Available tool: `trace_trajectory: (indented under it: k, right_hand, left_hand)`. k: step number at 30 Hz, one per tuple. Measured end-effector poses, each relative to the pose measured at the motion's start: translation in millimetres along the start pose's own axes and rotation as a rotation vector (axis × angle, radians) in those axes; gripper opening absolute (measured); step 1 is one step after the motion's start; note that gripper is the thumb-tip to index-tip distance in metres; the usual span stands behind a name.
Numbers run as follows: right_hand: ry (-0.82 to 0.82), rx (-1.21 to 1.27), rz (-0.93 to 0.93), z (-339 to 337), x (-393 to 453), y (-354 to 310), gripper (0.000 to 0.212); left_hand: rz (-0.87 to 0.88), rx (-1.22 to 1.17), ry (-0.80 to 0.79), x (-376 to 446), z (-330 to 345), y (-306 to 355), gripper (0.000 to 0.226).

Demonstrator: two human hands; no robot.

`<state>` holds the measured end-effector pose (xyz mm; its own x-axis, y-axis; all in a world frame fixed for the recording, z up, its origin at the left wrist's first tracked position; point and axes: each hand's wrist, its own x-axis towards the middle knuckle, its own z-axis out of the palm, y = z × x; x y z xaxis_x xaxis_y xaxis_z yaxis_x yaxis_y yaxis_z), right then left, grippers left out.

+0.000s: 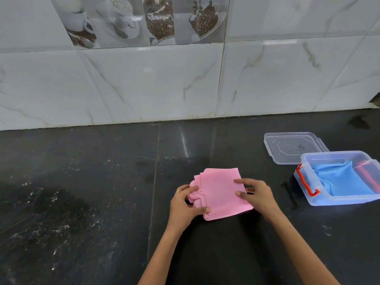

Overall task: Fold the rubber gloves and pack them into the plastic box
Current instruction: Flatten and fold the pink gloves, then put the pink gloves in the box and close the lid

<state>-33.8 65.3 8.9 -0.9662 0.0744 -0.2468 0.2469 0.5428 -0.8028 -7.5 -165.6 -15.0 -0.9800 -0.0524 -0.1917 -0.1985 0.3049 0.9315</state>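
Both hands, left hand (186, 204) and right hand (255, 195), pinch the soft, floppy pink gloves (221, 192) between them; grip the edges, box (337, 200) sits right.

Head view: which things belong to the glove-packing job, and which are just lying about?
Job: pink gloves, held by left hand and right hand; blue gloves in plastic box; box lid.
Lying about: nothing on the black counter.

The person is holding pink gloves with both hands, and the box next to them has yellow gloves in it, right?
Almost. The head view shows both hands, left hand and right hand, holding the pink gloves, but the gloves in the box are blue gloves, not yellow.
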Motion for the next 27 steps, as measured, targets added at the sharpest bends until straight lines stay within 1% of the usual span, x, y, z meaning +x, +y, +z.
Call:
trace_trajectory:
  k: [3,7,17,23,27]
  right_hand:
    - [-0.001,0.017,0.012,0,-4,4,0.038]
    - [0.011,0.099,0.024,0,-8,6,0.039]
    - [0.030,0.224,0.030,-12,-22,-6,0.040]
    - [0.041,0.239,0.007,-43,-27,-19,0.041]
    - [0.080,0.236,-0.009,-80,-29,-23,0.041]
  left_hand:
    - [-0.001,-0.002,0.012,-6,2,-3,0.076]
    - [0.011,0.000,0.024,-13,3,-1,0.079]
    - [0.085,0.124,0.059,-19,-1,21,0.082]
    - [0.135,0.117,0.065,-21,7,51,0.081]
    - [0.172,0.099,0.043,-20,25,81,0.082]
